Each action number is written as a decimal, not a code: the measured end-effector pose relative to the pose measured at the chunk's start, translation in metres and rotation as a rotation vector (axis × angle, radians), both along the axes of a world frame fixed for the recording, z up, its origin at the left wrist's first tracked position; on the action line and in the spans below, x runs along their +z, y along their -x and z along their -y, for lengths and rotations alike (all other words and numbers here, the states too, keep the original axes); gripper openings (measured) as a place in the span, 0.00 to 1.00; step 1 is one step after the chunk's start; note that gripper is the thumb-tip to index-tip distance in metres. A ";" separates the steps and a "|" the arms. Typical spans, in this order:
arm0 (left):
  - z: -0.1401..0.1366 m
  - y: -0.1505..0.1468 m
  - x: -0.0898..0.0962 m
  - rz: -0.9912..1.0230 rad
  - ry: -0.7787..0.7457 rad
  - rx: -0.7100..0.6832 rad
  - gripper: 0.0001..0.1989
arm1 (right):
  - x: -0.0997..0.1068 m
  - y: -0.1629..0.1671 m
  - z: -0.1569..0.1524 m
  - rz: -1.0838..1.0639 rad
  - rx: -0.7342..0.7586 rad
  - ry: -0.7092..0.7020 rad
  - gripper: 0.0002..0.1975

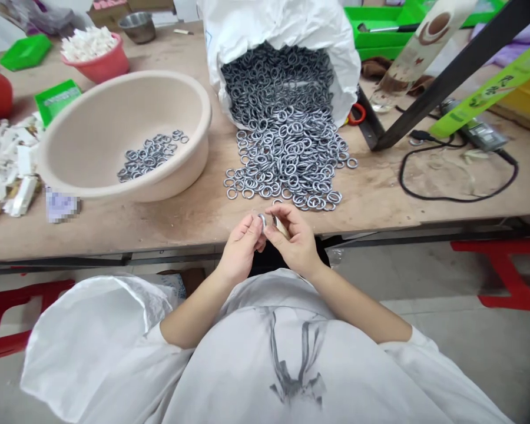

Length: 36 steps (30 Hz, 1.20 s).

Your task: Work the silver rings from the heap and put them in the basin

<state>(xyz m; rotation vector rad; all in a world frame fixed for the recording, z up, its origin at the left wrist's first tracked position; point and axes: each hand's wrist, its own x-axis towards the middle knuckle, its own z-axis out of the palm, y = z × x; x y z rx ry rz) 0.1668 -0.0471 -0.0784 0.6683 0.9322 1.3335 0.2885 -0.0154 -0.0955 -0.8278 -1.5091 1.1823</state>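
Just past the table's front edge, my left hand (239, 247) pinches a grey ring (262, 221) between thumb and fingers. Close against it, my right hand (299, 242) is closed around a small tool with a pale handle (282, 228). Its dark tip is mostly covered by my fingers, so its kind does not show. Beyond my hands, a heap of loose grey rings (291, 156) spills from a white sack (282, 23) lying on its side. To the left, a large beige basin (172, 182) holds a smaller pile of similar rings.
Left of the basin lie white pieces (24, 171), a green tray (57, 100) and a red bowl (110, 62) full of white pieces. On the right stand a dark metal bar (424, 103) and a black cable (406, 182). A red stool (507, 265) is below.
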 end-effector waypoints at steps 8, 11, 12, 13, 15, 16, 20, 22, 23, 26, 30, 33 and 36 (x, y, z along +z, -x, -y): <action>0.002 -0.001 0.003 0.002 0.022 -0.051 0.20 | 0.007 -0.006 -0.015 0.084 0.034 -0.101 0.13; 0.000 0.002 0.006 -0.005 0.048 -0.035 0.20 | 0.008 -0.012 -0.015 0.172 0.079 -0.080 0.17; -0.001 0.003 0.007 -0.002 0.059 -0.018 0.19 | 0.010 -0.014 -0.014 0.235 0.092 -0.123 0.17; -0.001 0.003 0.008 -0.001 0.075 -0.002 0.18 | 0.012 -0.016 -0.013 0.303 0.102 -0.179 0.18; -0.001 0.002 0.009 -0.010 0.107 0.028 0.18 | 0.016 -0.019 -0.010 0.419 0.108 -0.278 0.19; -0.001 0.001 0.010 -0.020 0.122 0.038 0.18 | 0.018 -0.020 -0.009 0.457 0.108 -0.309 0.19; -0.001 0.000 0.011 -0.042 0.145 0.034 0.21 | 0.023 -0.018 -0.005 0.527 0.115 -0.346 0.21; -0.001 0.002 0.009 -0.031 0.137 0.008 0.22 | 0.023 -0.017 -0.005 0.535 0.120 -0.341 0.22; -0.001 0.003 0.008 -0.022 0.131 -0.011 0.23 | 0.022 -0.017 -0.006 0.531 0.131 -0.335 0.22; 0.002 0.007 0.005 0.006 0.094 -0.116 0.24 | 0.015 -0.020 -0.014 0.521 0.132 -0.268 0.23; 0.009 0.013 0.006 -0.015 0.065 -0.286 0.23 | 0.005 -0.029 -0.036 0.642 -0.102 -0.110 0.22; 0.009 0.020 0.007 -0.053 0.068 -0.192 0.21 | 0.004 -0.029 -0.045 0.917 -0.201 -0.151 0.17; 0.003 0.028 0.007 -0.104 0.085 -0.101 0.15 | 0.006 -0.022 -0.046 1.125 -0.191 -0.192 0.14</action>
